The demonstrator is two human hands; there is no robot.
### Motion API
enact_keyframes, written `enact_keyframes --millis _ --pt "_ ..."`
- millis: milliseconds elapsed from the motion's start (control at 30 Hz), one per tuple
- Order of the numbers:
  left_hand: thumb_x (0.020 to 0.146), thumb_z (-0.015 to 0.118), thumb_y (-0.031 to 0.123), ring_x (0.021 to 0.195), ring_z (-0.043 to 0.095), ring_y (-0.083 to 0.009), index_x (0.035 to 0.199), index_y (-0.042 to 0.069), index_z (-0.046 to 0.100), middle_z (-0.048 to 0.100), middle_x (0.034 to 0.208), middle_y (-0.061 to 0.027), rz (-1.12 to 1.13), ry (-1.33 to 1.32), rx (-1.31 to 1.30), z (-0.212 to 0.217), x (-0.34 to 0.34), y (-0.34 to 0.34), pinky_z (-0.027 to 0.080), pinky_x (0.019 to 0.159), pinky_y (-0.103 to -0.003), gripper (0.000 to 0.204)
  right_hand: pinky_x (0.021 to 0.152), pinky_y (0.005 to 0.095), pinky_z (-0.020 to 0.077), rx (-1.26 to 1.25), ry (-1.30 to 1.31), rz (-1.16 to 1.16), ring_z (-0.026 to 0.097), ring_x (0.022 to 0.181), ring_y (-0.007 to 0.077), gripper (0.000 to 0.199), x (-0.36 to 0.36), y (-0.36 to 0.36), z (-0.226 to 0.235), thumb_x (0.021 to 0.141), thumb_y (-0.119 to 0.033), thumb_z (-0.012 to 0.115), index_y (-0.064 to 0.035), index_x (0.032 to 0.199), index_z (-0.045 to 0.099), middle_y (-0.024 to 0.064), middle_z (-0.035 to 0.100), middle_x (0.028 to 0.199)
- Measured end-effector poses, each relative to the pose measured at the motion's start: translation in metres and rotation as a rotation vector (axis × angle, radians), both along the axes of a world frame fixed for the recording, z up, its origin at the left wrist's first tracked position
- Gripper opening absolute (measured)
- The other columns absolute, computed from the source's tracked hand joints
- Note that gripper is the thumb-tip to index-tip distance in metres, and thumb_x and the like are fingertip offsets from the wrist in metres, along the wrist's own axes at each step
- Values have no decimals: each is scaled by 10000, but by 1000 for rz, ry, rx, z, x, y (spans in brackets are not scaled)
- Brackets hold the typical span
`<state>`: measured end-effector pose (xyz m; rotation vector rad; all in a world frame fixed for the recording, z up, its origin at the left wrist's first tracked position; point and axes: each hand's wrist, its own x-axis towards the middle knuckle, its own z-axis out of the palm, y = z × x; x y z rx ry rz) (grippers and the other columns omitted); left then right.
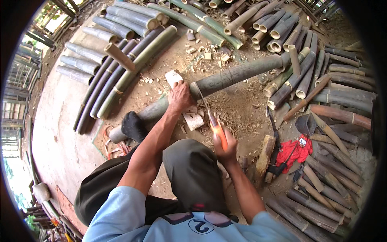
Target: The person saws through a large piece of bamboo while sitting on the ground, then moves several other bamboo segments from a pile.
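The fingers of the left hand (180,96) are pressed down flat on top of the long pole (225,78), just beside the cut. The pole is held still by this hand. The fingers of the right hand (225,148) are closed tight around the orange handle of the saw (211,121). The thin blade is laid across the pole, right next to the left hand.

The pole is laid slanting across the middle of the dirt ground (246,109). Its low end is pinned under a foot in a black sock (133,126). A small wood block (194,120) is seen below the pole, near the saw.

Chips and sawdust are spread all over the ground. More poles are laid side by side at the left edge and piled along the top edge. Short cut pieces are stacked at the right edge. A red cloth (296,151) and some tools are found at the right, near a chunk of wood (265,157).
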<state>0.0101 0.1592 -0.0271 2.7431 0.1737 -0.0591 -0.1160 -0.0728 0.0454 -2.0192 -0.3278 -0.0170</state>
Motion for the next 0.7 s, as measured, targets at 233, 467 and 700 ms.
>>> enact_keyframes --millis 233,467,700 --pt "599 886 244 1140 571 -335 1016 11 651 630 1125 -144 15 132 -61 15 -3 14 539 896 -465 532 699 370 523 -13 149 46 675 786 247 320 -40 -26 27 974 -201 582 21 1203 619 175 661 888" --pt "587 884 282 1097 599 -363 1023 23 652 639 1091 -173 29 53 -70 9 3 16 536 871 -467 558 701 399 538 48 129 71 708 833 330 299 12 9 2 967 -204 587 14 1164 638 215 691 933" --pt "710 840 201 1203 588 -278 1285 29 604 615 1289 -177 178 -425 -465 52 20 19 467 1021 -417 645 646 520 536 -58 50 5 680 787 464 347 58 47 -14 925 -313 609 -37 1134 621 261 679 818"
